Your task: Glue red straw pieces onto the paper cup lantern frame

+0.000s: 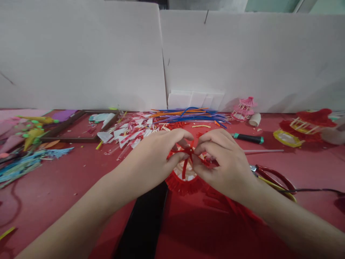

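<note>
The left hand (159,153) and right hand (223,162) meet over the middle of the counter (67,187); each grip is pinched nearly closed, thumb against forefinger, on a red wire (188,155) that stands up between them; the opposed pinch looks suited to twisting or bending it, as a judgement. Directly under the grips sits a red fringed lantern (183,181), its pale inner ring showing; the wire seems to rise from it, so the hands hold it steady in place. Beyond the grips lies a heap of coloured wires (188,114), within reach; left of them, white scraps (126,133). Right of the right grip lie a screwdriver (248,138) and red pliers (272,179); farther right, a finished lantern (307,126). No brand, label or writing can be read.
</note>
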